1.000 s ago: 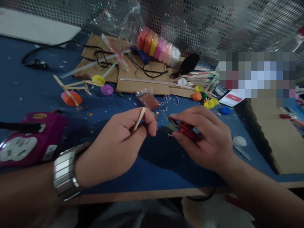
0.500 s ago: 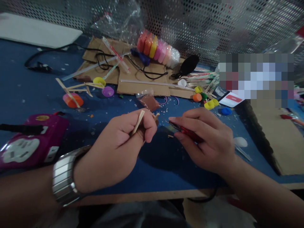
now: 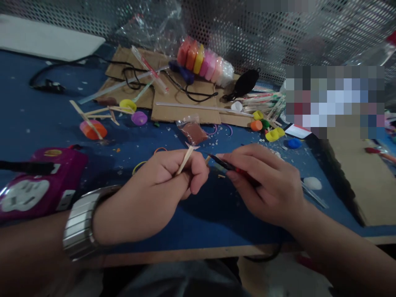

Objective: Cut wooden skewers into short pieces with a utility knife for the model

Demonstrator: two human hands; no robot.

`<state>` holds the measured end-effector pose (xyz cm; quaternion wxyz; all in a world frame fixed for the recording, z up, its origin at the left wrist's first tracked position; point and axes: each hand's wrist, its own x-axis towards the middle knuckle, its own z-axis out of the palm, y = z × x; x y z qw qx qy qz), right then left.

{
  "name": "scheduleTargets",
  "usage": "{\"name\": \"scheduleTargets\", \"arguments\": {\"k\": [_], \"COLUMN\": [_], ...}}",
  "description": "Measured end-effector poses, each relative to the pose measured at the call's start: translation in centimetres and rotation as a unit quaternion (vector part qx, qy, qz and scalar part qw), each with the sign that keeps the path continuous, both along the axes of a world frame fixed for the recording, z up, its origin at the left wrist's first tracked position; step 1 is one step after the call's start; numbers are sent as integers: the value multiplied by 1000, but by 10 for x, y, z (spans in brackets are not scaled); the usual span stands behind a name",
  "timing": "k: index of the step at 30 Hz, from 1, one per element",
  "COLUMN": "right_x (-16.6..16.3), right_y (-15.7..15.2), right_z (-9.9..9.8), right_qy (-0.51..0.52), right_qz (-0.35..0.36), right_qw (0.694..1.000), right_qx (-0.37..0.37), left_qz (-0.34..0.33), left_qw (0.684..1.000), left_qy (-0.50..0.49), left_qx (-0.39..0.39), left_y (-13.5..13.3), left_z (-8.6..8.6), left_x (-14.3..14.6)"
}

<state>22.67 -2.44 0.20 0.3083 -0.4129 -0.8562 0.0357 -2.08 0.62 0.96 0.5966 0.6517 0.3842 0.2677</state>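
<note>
My left hand (image 3: 154, 194) is closed around a thin wooden stick (image 3: 185, 160), which pokes up between the fingers. A second wooden end (image 3: 208, 159) shows past the curled forefinger; whether it is the same stick is hidden. My right hand (image 3: 266, 181) is closed on a red-handled tool with a dark pointed tip (image 3: 221, 161); its handle is mostly covered by the palm. The tool's tip is right beside the second wooden end. A short cut piece of wood (image 3: 221, 176) lies on the blue tabletop (image 3: 210, 222) below the tool.
A purple power socket block (image 3: 46, 181) stands at left. Behind it, a stick frame (image 3: 93, 117) rests by an orange clay piece (image 3: 93, 130). Brown clay in a bag (image 3: 194, 132), cardboard (image 3: 185, 113), straws and packed coloured clay (image 3: 204, 62) lie at the back.
My left hand has shifted slightly right and down, bringing the wooden end close to the tool. The dark tip now reaches farther out from my right fingers. Thin coloured loops show behind my left hand.
</note>
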Motion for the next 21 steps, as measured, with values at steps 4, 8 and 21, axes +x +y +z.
{"name": "scheduleTargets", "arguments": {"k": [4, 8, 21], "right_x": [-2, -3, -1], "right_y": [0, 0, 0], "right_z": [0, 0, 0], "right_qy": [-9, -22, 20], "right_qz": [16, 11, 68], "right_qw": [1000, 1000, 997], "right_qx": [-10, -19, -24], "left_qz": [-16, -35, -91], "left_qw": [997, 998, 995], "left_qy": [-1, -7, -9], "left_qx": [-70, -61, -49], "left_y": [-1, -1, -1], "left_z": [-1, 1, -4], "left_x": [2, 4, 4]}}
